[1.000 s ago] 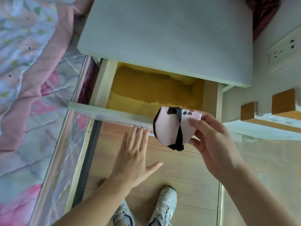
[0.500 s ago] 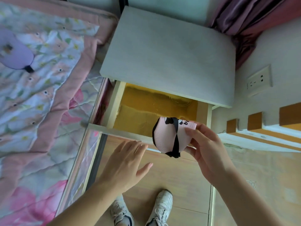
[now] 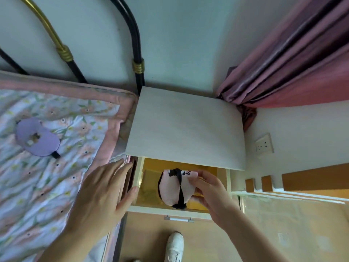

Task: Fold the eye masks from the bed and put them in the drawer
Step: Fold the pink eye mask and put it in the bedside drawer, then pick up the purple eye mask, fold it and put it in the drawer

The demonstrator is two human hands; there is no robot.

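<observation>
1. Pale wall (image 3: 179, 44) fills the far side of the room, with a pink curtain (image 3: 294, 59) hanging at 2 o'clock and a metal bed frame (image 3: 137, 53) at 11 o'clock.
2. A small white nightstand (image 3: 186, 127) stands in the middle, and its drawer (image 3: 138, 178) is pulled open, showing a yellow inside.
3. The right hand (image 3: 211, 193) has its grip pinched shut on a folded pink eye mask (image 3: 174, 188) with a black strap, holding it over the open drawer.
4. I cannot tell if the pink mask touches the drawer bottom.
5. The left hand (image 3: 103, 193) is spread flat with loose fingers and holds nothing; it is at 8 o'clock, by the left side of the drawer.
6. A purple eye mask (image 3: 36, 138) lies flat and unfolded on the flowery bed cover (image 3: 66, 176) at 9 o'clock, well apart from both hands.
7. A white shoe (image 3: 174, 246) stands on the wooden floor (image 3: 264, 233) at 6 o'clock.
</observation>
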